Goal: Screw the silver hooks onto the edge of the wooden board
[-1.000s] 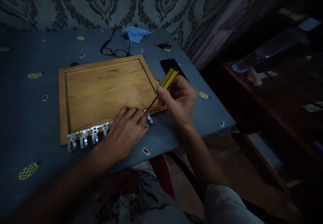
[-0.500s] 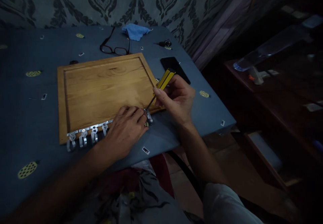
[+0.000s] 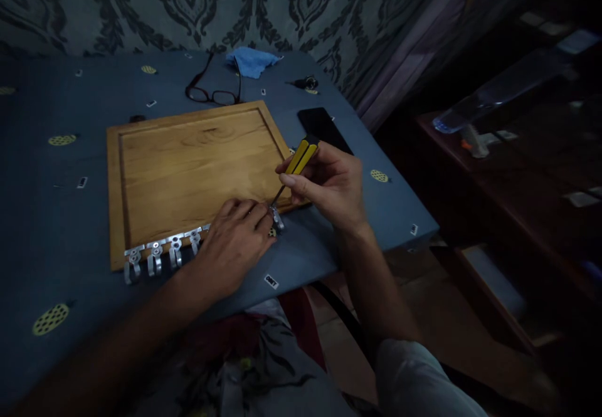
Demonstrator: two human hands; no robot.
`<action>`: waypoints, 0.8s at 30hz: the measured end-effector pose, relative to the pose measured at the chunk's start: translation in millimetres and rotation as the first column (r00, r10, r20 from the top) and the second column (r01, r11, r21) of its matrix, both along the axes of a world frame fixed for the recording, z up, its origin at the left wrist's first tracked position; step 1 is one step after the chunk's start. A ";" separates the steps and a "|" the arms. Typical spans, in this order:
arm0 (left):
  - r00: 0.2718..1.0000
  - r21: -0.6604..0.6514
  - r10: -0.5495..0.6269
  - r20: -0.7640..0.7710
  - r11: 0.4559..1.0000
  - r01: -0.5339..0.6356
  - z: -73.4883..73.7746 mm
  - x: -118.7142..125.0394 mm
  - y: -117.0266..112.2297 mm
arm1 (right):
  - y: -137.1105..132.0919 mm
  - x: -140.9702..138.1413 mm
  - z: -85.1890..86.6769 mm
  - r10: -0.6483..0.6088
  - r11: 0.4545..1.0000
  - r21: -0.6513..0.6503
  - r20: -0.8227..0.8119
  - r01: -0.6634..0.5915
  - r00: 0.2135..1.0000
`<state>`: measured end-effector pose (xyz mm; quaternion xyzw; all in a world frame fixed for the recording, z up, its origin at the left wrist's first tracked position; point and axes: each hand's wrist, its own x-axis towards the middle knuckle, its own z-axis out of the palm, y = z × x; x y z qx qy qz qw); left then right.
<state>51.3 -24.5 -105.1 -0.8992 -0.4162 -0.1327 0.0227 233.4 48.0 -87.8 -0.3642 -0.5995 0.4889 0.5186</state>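
A framed wooden board (image 3: pixel 197 166) lies flat, with a metal hook rail (image 3: pixel 162 244) along its near edge. My left hand (image 3: pixel 237 238) is bent over the rail's right part, its fingers pressing rail and board edge together; it hides several hooks, and its thumb is out of sight. In my right hand (image 3: pixel 336 182) is a screwdriver with a yellow and black handle (image 3: pixel 301 155), pinched between thumb and fingers. The shaft slants down to the left, and its tip meets the rail's right end, just beside my left fingertips. Whether a screw sits there is too small to tell.
Behind the board lie eyeglasses (image 3: pixel 214 95) and a blue cloth (image 3: pixel 253 61). A black phone (image 3: pixel 324 128) is right of the board, with a dark small object like keys (image 3: pixel 305 83) beyond it. A clear bottle (image 3: pixel 498 94) lies on a dark red surface at right.
My right hand has turned the screwdriver handle and shifted its fingers; the handle's top sits slightly lower and further left. My left hand stays where it was.
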 end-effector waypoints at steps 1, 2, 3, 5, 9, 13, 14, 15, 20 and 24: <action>1.000 0.005 0.000 0.000 1.000 0.000 -0.5 -0.1 0.0 | -0.1 -1.0 0.6 0.005 1.000 -0.005 -0.012 -0.005 1.000; 1.000 0.011 -0.002 0.001 1.000 0.002 -1.0 -0.1 0.0 | -0.3 -1.2 1.5 0.014 1.000 -0.008 -0.018 -0.014 1.000; 1.000 0.017 -0.005 0.001 1.000 0.005 -1.4 -0.2 -0.1 | -0.5 -0.5 2.7 0.027 1.000 -0.010 -0.013 -0.027 1.000; 1.000 0.021 -0.001 0.006 1.000 0.001 -1.5 -0.2 -0.5 | -1.1 3.1 5.4 0.062 0.998 -0.008 0.024 -0.061 0.998; 1.000 0.022 0.003 0.005 1.000 -0.003 -0.5 -0.1 -1.1 | -2.0 10.4 8.8 0.103 0.994 0.017 0.098 -0.105 0.990; 1.000 0.015 0.009 0.003 1.000 -0.009 -1.1 0.7 -1.2 | -1.2 3.9 6.0 0.058 0.998 0.023 0.054 -0.059 0.997; 1.000 0.012 0.013 0.010 1.000 -0.014 -1.5 0.9 -1.3 | -0.9 0.3 4.7 0.045 0.999 0.019 0.043 -0.046 0.998; 1.000 0.009 0.017 0.016 1.000 -0.018 -2.0 1.0 -1.3 | -0.6 -3.5 3.4 0.037 0.999 0.014 0.033 -0.038 0.999; 1.000 0.030 -0.003 0.025 1.000 0.002 -1.8 0.0 -0.8 | 0.3 -14.0 -3.1 -0.053 0.997 0.052 -0.026 0.055 0.998; 1.000 0.020 -0.015 0.007 1.000 0.015 0.8 -1.1 -0.1 | 1.1 -8.1 -9.0 -0.157 0.983 0.097 -0.022 0.159 0.987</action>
